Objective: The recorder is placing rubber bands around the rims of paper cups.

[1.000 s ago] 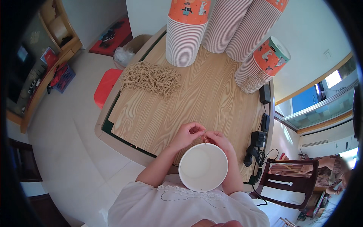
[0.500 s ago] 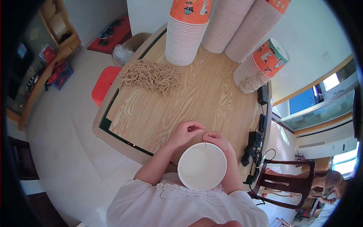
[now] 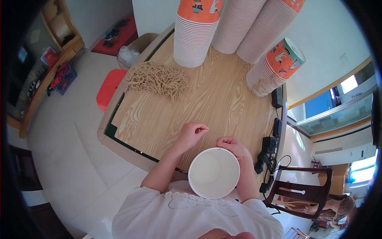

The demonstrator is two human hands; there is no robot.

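A white paper bucket (image 3: pixel 214 173), its mouth turned up toward me, rests between my body and the table's near edge. My right hand (image 3: pixel 234 149) is closed at its far rim, with thumb and finger pinched there. A short bit of tan cord (image 3: pixel 219 149) shows at that rim. Left of it, my left hand (image 3: pixel 192 135) is raised over the table with its fingertips pinched together; whatever they hold is too fine to make out. Farther off, a tangled pile of tan cord pieces (image 3: pixel 157 81) lies on the wood-grain table (image 3: pixel 207 99).
Tall stacks of orange-patterned paper buckets (image 3: pixel 193 42) stand at the table's far side. A shorter stack (image 3: pixel 274 65) with cords hanging on it leans at the right. Black adapters and cables (image 3: pixel 269 145) line the right edge. A red stool (image 3: pixel 110 89) and a dark chair (image 3: pixel 300 193) flank the table.
My left hand has moved a little up and left, away from the rim. My right hand has shifted slightly right along the rim. The bucket has barely moved.
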